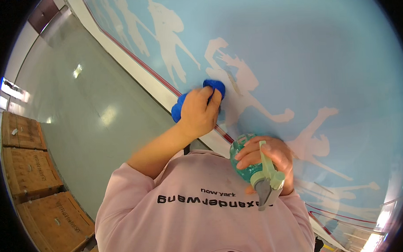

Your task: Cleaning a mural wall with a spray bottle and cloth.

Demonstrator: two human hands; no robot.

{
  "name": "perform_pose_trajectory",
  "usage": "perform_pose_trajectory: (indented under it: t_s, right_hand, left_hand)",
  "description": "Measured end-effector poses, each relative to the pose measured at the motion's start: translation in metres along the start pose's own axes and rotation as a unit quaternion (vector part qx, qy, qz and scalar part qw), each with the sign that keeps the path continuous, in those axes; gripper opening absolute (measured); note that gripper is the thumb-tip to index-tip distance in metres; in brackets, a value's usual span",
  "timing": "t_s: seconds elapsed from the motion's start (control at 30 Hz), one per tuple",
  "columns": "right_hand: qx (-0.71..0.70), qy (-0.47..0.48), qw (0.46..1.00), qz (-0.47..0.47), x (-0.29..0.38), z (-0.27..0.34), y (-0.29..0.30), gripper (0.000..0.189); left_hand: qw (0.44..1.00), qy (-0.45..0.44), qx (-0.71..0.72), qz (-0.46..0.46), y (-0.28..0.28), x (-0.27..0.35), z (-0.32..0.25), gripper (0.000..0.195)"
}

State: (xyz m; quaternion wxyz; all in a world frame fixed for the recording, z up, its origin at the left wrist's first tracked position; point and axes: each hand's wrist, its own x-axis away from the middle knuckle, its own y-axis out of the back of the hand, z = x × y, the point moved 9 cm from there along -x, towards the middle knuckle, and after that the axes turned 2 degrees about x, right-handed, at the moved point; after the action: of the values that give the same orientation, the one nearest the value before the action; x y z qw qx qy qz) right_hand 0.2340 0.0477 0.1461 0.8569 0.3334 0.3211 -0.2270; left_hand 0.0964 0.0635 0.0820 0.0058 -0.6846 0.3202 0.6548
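Observation:
My left hand (199, 111) grips a bunched blue cloth (216, 86) above the near edge of a large glossy light-blue panel (286, 66). Whether the cloth presses on the surface is hard to tell. Pale silhouettes of figures in motion are printed across the panel, and a red stripe and white border (136, 70) run along its edge. In my right hand (280, 153) is a green translucent spray bottle (241, 173), held close to my chest. Its grey and pale-green trigger head (267, 187) points back toward my shirt.
Smooth grey-green floor (88, 123) stretches along the left of the panel. Several wooden crates (55, 224) bearing writing line the lower left. A brown door (42, 13) shows at the far upper left. Bright light reflects at the lower right rim.

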Motion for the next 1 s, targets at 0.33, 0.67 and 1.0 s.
perform_pose_trajectory:
  t_s: [0.33,0.67,1.0]
  right_hand:
    - [-0.015,-0.073,0.996,-0.047,0.013,-0.026,0.009,0.097]
    - [-0.010,-0.364,0.927,-0.095,0.026,-0.113,-0.033,0.094]
    - [-0.089,-0.390,0.898,-0.184,0.032,-0.124,-0.044,0.089]
  left_hand:
    - [0.995,-0.024,-0.057,-0.074,0.008,-0.056,0.008,0.032]
    - [0.987,0.154,-0.038,0.036,-0.015,0.032,0.060,0.047]
    - [0.996,0.086,0.009,0.006,0.010,0.016,0.050,0.045]
